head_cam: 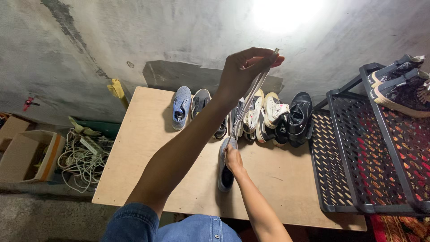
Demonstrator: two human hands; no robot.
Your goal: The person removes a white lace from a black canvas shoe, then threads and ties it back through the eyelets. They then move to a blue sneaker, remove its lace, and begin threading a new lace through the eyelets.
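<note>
Plywood board [134, 170] by concrete wall, left hand [242, 71] pinching shoelace [248, 101], right hand [233, 159] gripping grey shoe [224, 175].

Black shoe rack [345, 148] right — cardboard box [24, 154], tangled cords [80, 157] left

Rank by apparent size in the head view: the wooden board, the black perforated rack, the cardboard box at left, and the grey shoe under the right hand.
1. wooden board
2. black perforated rack, cut off by the frame, so its full extent is unsure
3. cardboard box
4. grey shoe, partly hidden by the right hand
</note>
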